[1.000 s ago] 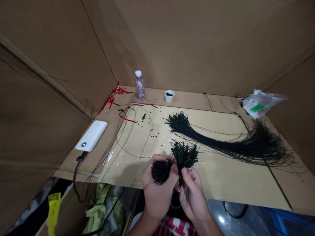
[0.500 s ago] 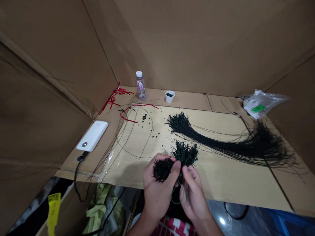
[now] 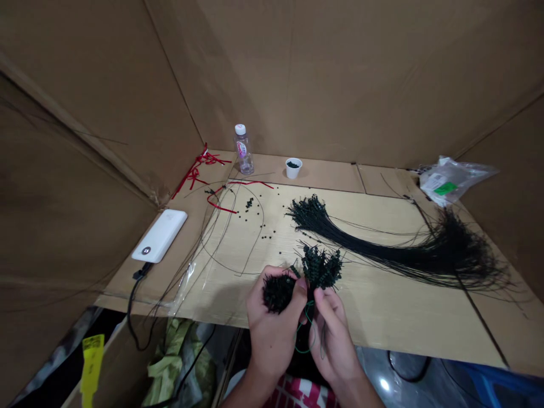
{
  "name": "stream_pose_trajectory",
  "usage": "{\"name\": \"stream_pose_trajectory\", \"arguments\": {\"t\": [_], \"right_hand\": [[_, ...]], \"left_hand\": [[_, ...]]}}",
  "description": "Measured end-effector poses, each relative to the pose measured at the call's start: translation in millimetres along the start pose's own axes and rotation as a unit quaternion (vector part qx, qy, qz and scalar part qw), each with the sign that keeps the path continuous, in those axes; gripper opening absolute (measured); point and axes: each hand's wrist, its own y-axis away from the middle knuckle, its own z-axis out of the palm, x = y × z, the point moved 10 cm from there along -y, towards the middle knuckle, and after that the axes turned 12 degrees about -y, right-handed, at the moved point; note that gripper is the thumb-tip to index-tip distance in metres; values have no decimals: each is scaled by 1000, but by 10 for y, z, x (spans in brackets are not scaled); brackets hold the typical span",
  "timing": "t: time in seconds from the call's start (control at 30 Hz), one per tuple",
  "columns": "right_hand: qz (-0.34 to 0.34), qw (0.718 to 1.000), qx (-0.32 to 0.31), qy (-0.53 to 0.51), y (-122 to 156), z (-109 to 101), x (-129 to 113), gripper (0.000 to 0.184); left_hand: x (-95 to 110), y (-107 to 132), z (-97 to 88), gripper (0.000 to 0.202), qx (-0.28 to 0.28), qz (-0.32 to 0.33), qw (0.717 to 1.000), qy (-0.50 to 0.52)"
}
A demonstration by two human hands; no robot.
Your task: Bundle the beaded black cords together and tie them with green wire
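Observation:
My left hand [image 3: 274,317] is closed around a dark bundle of cut strand ends [image 3: 278,293], with the thumb pressed over its right side. My right hand [image 3: 334,328] pinches the base of a bushy cluster of dark green beaded strands [image 3: 321,266], its spiky tips pointing away from me. Both hands meet just above the table's front edge. A thin green cord [image 3: 304,350] loops down between them. Beyond the hands lies a long bundle of black strands [image 3: 374,249] with a beaded left end.
A white cup [image 3: 293,168] of dark beads and a clear bottle [image 3: 243,150] stand at the back. Loose beads [image 3: 250,203], wire loops and red ribbon [image 3: 221,207] lie left of centre. A white power bank [image 3: 160,235] is at left, a plastic bag [image 3: 446,180] at back right.
The cluster and the bundle have shifted slightly apart, and a short beaded strand now shows between them above the left thumb. Both hands keep their grip.

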Motion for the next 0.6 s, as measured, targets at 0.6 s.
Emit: {"name": "stream_pose_trajectory", "arguments": {"t": [0.6], "right_hand": [[0, 1000, -10, -7, -15, -16, 12, 29]], "left_hand": [[-101, 2, 62, 25, -39, -33, 999, 18]]}}
